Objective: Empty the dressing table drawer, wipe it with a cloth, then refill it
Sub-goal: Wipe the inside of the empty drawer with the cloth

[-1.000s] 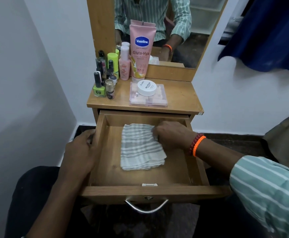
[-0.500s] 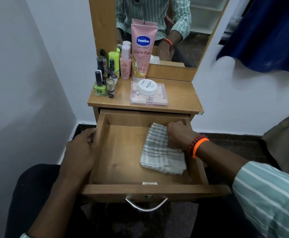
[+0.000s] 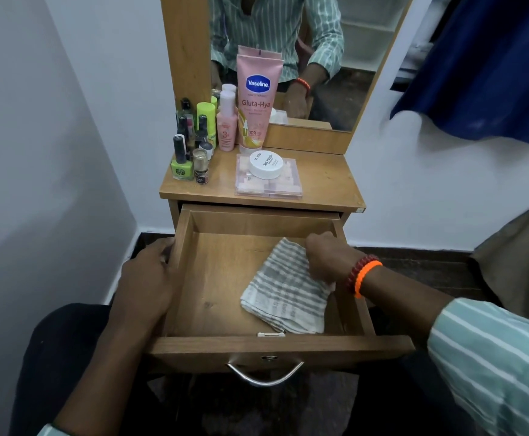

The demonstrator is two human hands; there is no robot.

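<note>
At the near edge: drawer (image 3: pixel 225 344), pulled well out, front panel with metal handle (image 3: pixel 264 374) nearest the wearer. Contents: one striped cloth (image 3: pixel 285 294) only, lying at the right side of the drawer floor, its near corner close to the front panel.

Left hand (image 3: pixel 145 281): fingers curled over the drawer's left wall, steadying it.

Right hand (image 3: pixel 327 258): fingers bunched on the cloth's far right edge, gripping it against the right wall.

Risks, as judged: drawer extended far, so downward pressure while wiping could tip or drag it off its runners; a wide sweep could leave the left and back corners unwiped.

Farther: worktop (image 3: pixel 326 180) carrying nail-polish bottles (image 3: pixel 183 158), pink tube (image 3: pixel 257 99), clear box (image 3: pixel 268 185) topped by white jar (image 3: pixel 265 165); crowded bottles could topple if the unit is jolted.

Change: a second ago the cloth lay centre-back; it has since travelled right and toward the front.
</note>
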